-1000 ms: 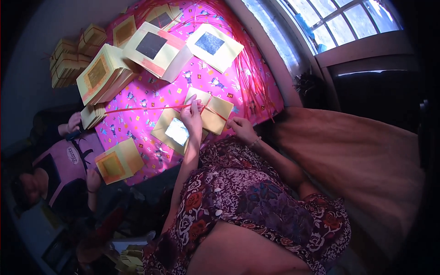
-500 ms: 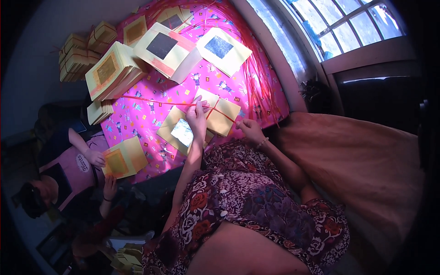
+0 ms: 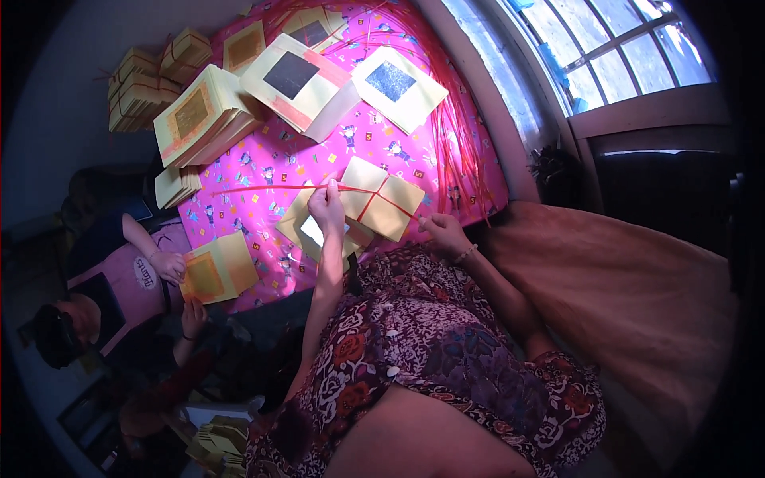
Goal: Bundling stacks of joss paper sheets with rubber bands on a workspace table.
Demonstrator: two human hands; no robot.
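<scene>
A stack of yellow paper [image 3: 402,209] lies near the table's front edge, with red strips crossing on its top. My left hand [image 3: 327,209] is closed in a pinch on a red strip [image 3: 267,189], just left of the stack. The strip's loose end runs on leftward past my fingers. At the stack's right corner, my right hand [image 3: 444,233] pinches the strip on that side. The strip looks taut between both hands. Partly under my left hand and the stack lie yellow sheets [image 3: 293,225] with a bright silver square.
Paper stacks with gold [image 3: 191,115] and dark [image 3: 299,80] squares stand at the back, beside tied bundles [image 3: 143,92]. Red strips [image 3: 458,151] hang along the table's right side. At left, another person's hand [image 3: 167,266] rests on a yellow sheet [image 3: 223,271]. A brown cloth [image 3: 606,295] lies right.
My left hand has moved left and nearer to me, away from the strips' crossing. The strip's loose end has swung nearer. My right hand stays at the corner; the view has shifted slightly.
</scene>
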